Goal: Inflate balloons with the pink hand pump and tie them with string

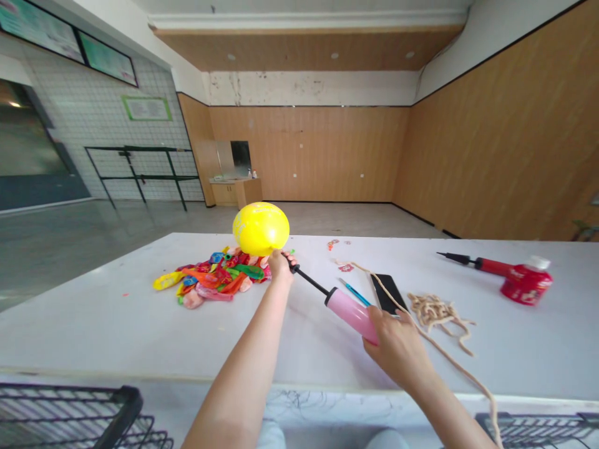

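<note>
My left hand [280,264] is closed around the neck of an inflated yellow balloon [260,228] and the black end of a hand balloon pump [352,312]. From that end a thin black rod runs to the pump's pink barrel, and my right hand [397,343] is wrapped round the barrel's near end. Left of my left hand lies a pile of uninflated coloured balloons [219,274]. A blue pen [355,292] and a black phone [386,292] lie just beyond my right hand, partly covered by it. Beige rope [435,310] passes over the phone.
On the white table [116,330], a second pump, red with a black nozzle [491,266], lies at the right behind a red bottle with a white cap [527,284]. Small red pieces [346,268] lie near the rope's far end. Black wire baskets [70,415] hang below the front edge.
</note>
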{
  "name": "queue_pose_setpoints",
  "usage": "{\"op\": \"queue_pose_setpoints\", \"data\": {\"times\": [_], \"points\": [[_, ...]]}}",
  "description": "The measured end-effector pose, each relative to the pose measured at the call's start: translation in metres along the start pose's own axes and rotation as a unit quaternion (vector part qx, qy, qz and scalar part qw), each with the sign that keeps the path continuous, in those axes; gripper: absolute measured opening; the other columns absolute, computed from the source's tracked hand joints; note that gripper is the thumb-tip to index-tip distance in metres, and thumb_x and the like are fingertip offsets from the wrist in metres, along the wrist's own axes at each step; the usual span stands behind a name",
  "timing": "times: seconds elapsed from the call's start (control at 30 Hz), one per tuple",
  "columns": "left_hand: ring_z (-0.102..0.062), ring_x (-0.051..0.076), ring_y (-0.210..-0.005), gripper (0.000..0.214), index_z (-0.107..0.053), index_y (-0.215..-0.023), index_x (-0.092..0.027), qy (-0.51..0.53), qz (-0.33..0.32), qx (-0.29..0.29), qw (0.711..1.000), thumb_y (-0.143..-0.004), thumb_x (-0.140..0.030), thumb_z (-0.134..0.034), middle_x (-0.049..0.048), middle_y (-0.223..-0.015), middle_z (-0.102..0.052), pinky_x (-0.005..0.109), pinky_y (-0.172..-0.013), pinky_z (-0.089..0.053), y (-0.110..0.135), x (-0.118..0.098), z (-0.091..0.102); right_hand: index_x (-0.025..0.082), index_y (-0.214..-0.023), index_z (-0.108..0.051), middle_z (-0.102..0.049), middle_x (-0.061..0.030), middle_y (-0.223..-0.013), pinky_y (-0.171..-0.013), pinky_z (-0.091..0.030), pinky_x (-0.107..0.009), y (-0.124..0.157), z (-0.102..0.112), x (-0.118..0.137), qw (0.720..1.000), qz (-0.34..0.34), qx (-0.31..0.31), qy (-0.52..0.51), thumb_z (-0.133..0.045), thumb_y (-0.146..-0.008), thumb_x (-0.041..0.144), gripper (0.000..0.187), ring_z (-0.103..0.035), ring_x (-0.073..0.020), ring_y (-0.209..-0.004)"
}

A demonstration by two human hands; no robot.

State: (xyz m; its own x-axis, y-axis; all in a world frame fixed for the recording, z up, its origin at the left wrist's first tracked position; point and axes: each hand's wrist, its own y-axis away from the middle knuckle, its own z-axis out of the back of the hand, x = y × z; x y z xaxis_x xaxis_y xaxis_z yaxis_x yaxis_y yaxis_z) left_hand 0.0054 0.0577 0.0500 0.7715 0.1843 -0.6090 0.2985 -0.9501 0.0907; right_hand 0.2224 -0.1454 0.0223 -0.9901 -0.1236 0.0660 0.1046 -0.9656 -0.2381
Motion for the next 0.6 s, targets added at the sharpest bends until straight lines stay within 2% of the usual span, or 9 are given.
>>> {"op": "queue_pose_setpoints", "data": {"times": [0.07,0.13,0.27,0.4,0.5,0.6], "points": [[-0.038,0.007,-0.035,0.016,-0.036,-0.071,-0.021,-0.028,-0.02,0.001,0.999,-0.083,-0.017,-0.045,-0.0059,-0.052,-0.039,0.017,-0.034,-0.026,0.003,0.006,-0.002,0.014,-0.097,-0.056,-0.07,-0.0101,-0.086,-0.098,-0.031,-0.042,-0.018,-0.004,-0.002,1.0,0.018,-0.002,-0.004,-0.047,-0.079,0.017,0.021,-0.066,-0.0261,-0.087],[-0.038,0.007,-0.034,0.015,-0.037,-0.072,-0.021,-0.048,-0.027,0.006,0.998,-0.084,-0.016,-0.044,-0.0061,-0.052,-0.04,0.018,-0.034,-0.026,0.009,0.016,-0.005,0.014,-0.098,-0.056,-0.071,-0.0099,-0.087,-0.098,-0.029,-0.043,-0.037,-0.008,-0.003,0.999,0.026,0.012,-0.026,-0.048,-0.079,0.022,0.021,-0.066,-0.0262,-0.088],[-0.04,0.007,-0.035,0.014,-0.037,-0.075,-0.022,-0.061,-0.006,0.02,0.998,-0.087,-0.02,-0.044,-0.0062,-0.054,-0.043,0.018,-0.036,-0.03,0.017,0.045,-0.013,0.015,-0.101,-0.055,-0.071,-0.0108,-0.092,-0.084,-0.036,-0.035,-0.066,-0.012,-0.003,0.997,0.009,0.041,-0.068,-0.052,-0.079,0.03,0.026,-0.065,-0.0258,-0.089],[-0.043,0.007,-0.036,0.017,-0.037,-0.076,-0.022,-0.072,-0.018,0.014,0.997,-0.09,-0.025,-0.046,-0.0064,-0.053,-0.044,0.018,-0.037,-0.032,0.019,0.066,-0.018,0.015,-0.099,-0.055,-0.07,-0.0105,-0.093,-0.068,-0.036,-0.027,-0.077,-0.013,-0.007,0.992,0.002,0.058,-0.109,-0.052,-0.08,0.03,0.025,-0.065,-0.0219,-0.083],[-0.042,0.007,-0.034,0.02,-0.037,-0.074,-0.022,-0.061,-0.027,0.008,0.998,-0.089,-0.027,-0.049,-0.0065,-0.052,-0.043,0.017,-0.035,-0.03,0.016,0.064,-0.022,0.015,-0.098,-0.056,-0.07,-0.0093,-0.088,-0.081,-0.037,-0.031,-0.072,-0.009,-0.002,0.995,-0.002,0.036,-0.092,-0.053,-0.079,0.03,0.024,-0.065,-0.0223,-0.084],[-0.04,0.006,-0.034,0.018,-0.038,-0.075,-0.022,-0.053,-0.021,0.005,0.998,-0.089,-0.026,-0.048,-0.0067,-0.051,-0.042,0.017,-0.034,-0.028,0.011,0.042,-0.025,0.015,-0.096,-0.057,-0.07,-0.0078,-0.084,-0.1,-0.028,-0.038,-0.058,0.002,0.011,0.997,0.018,-0.007,-0.068,-0.052,-0.08,0.027,0.021,-0.065,-0.0217,-0.084]]}}
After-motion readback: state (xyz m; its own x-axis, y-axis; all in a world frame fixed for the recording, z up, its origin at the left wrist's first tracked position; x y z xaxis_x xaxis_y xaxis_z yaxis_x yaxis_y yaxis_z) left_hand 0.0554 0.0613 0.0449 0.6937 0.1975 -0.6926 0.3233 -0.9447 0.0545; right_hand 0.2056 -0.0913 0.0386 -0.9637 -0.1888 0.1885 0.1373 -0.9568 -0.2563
